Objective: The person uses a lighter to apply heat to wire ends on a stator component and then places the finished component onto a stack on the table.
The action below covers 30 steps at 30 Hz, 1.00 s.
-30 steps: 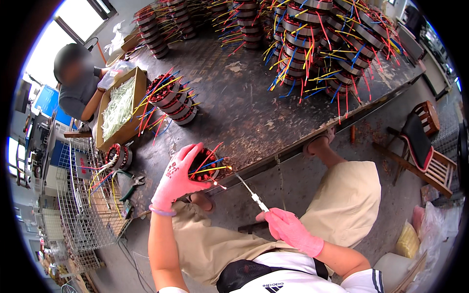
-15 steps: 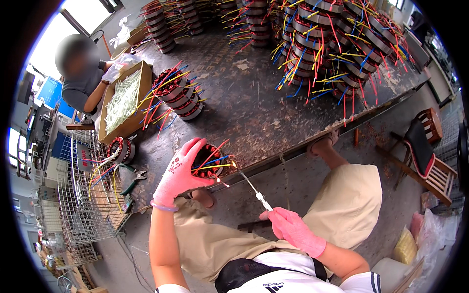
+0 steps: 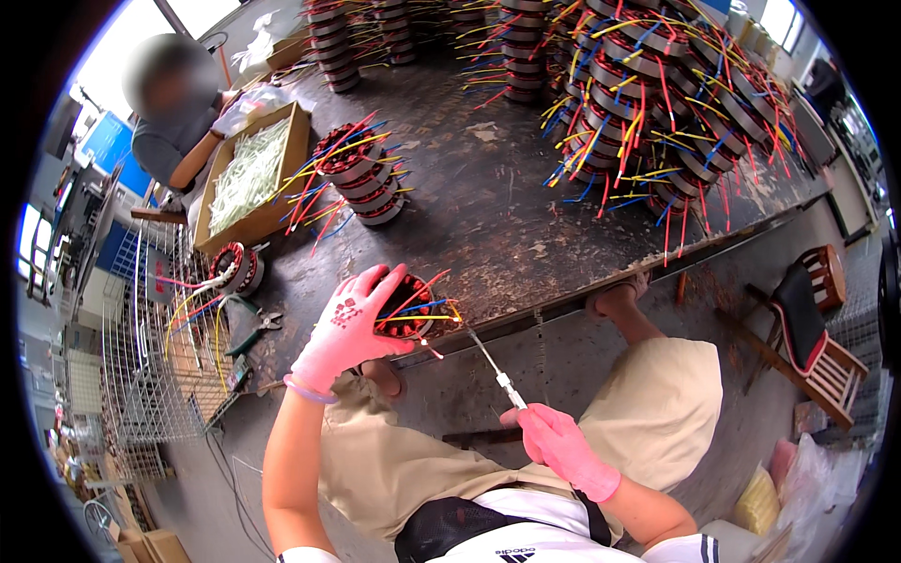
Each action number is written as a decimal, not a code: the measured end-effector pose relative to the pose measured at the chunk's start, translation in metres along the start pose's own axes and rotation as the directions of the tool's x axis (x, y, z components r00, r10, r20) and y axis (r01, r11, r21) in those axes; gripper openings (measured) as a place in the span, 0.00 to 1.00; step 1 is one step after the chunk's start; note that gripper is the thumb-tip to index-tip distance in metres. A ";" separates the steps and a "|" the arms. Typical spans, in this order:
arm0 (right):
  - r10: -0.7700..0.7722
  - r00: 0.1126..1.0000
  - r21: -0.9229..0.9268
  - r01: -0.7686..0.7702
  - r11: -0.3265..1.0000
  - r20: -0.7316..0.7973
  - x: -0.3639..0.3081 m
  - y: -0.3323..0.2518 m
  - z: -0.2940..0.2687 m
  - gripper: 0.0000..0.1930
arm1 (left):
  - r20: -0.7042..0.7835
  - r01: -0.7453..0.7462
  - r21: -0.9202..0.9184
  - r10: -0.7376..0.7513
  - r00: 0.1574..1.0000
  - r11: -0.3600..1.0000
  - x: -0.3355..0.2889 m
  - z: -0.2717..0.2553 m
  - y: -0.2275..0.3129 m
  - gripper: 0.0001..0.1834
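Since the earlier frames the view has swung a little, carrying the tabletop and its stacks rightward, and the flame (image 3: 455,311) has grown taller; both hands keep their grips. The left hand (image 3: 352,324) grasps a wound stator (image 3: 402,327), fingers curled over its far side and thumb along the near side. The right hand (image 3: 570,450) is closed around the handle of a slim lighter (image 3: 505,380), whose neck points up toward the stator's yellow wire (image 3: 427,317), the flame at that wire's end.

The stator is at the front edge of the table (image 3: 488,211); whether it rests on the top cannot be told. The lighter crosses the open gap between this edge and the lap. Beyond the left hand, bare tabletop runs between a short stack of stators (image 3: 371,192) and the large pile (image 3: 610,103). Pliers (image 3: 267,321) and another stator (image 3: 246,270) crowd the left edge, beside a wire rack (image 3: 145,375).

The gloves are pink and knitted-looking, the lighter's neck thin and metallic, its body white. Red-coloured windings line the grey stator rings. The tabletop is dark, scuffed and patchy; a cardboard box (image 3: 249,226) holds thin whitish tubes (image 3: 246,174), with a co-worker (image 3: 169,141) behind it.
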State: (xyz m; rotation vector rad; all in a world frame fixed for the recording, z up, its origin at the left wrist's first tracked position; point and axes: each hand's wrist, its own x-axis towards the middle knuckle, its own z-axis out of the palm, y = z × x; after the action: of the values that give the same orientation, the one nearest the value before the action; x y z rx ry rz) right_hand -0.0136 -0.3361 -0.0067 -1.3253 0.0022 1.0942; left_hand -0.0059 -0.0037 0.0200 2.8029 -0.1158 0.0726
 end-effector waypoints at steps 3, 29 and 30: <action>0.015 1.000 0.010 -0.015 1.000 -0.020 -0.002 -0.002 -0.004 0.16 | -0.010 0.002 0.035 -0.002 1.000 0.999 0.001 0.005 0.004 0.53; 0.042 0.999 -0.001 -0.042 0.999 -0.009 -0.001 -0.010 0.002 0.15 | -0.018 0.064 -0.151 -0.067 0.998 0.987 0.006 0.008 0.003 0.53; 0.038 0.999 -0.005 -0.038 0.999 -0.008 -0.001 -0.010 0.002 0.15 | -0.017 0.066 -0.150 -0.069 0.997 0.987 0.006 0.008 0.004 0.53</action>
State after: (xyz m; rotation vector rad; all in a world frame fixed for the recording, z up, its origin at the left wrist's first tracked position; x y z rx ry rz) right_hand -0.0091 -0.3332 0.0017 -1.3393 0.0305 1.1223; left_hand 0.0002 -0.0102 0.0145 2.6532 -0.0197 0.0759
